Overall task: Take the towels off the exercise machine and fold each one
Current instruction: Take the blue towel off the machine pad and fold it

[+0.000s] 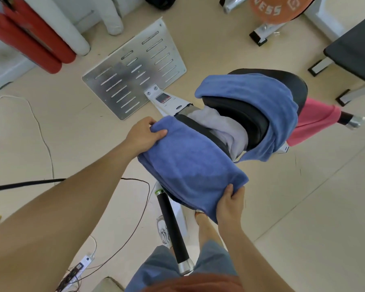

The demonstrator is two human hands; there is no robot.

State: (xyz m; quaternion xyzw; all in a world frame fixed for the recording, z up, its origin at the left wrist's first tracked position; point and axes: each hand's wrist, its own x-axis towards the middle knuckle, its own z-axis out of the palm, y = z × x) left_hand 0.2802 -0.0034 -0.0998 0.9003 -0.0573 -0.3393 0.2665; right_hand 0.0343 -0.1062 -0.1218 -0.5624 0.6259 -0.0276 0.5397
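A blue towel (190, 163) lies doubled over the near pad of the exercise machine (251, 121). My left hand (144, 134) pinches its far left corner. My right hand (230, 204) grips its near right corner. A second blue towel (266, 102) drapes over the black seat further back. A white towel (223, 125) is tucked between the pads. A pink towel (312, 123) hangs over the right handle bar.
The machine's metal footplate (133, 68) lies on the floor ahead. A black handle bar (174, 230) sticks out near my legs. Cables and a power strip (80, 268) lie at the lower left. Red and white rolls (36, 36) stand at the upper left, a black bench (354, 51) at the right.
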